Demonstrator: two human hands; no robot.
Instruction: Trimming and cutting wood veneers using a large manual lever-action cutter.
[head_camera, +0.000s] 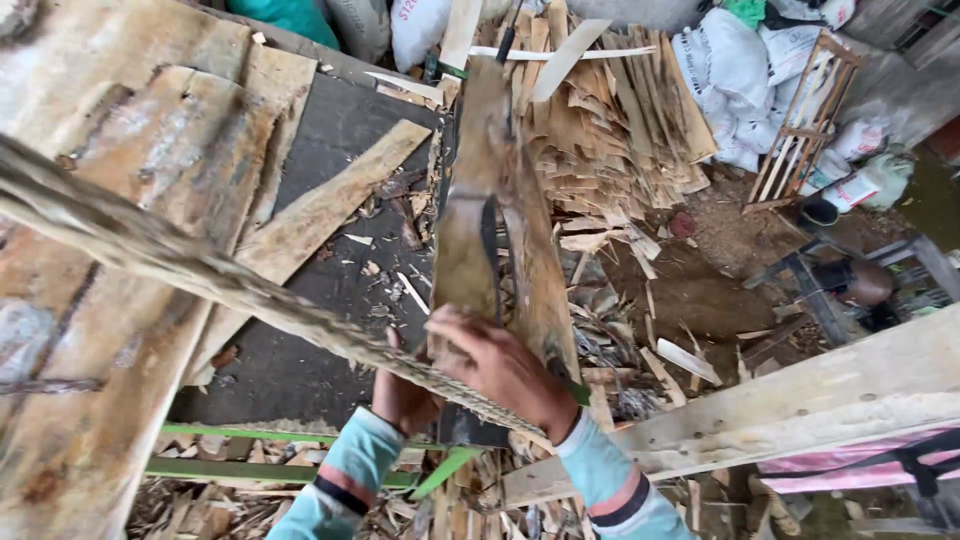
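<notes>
A: Wood slab (500, 230), long and rough, stands on edge over the dark bench top (330, 300), a black blade (491, 260) running up its middle. Hands?

B: Right hand (505, 370) lies over the slab's near end, fingers curled around it, gripping. Left hand (400, 400) is at the slab's lower left edge; half hidden, grip cannot be told.

A: Obstructions?

B: Thick rope (200, 265) crosses diagonally in front of both hands. Loose plank (320, 210) lies left of the slab. Stacked offcuts (610, 130) behind it, pale beam (800, 400) to the right.
</notes>
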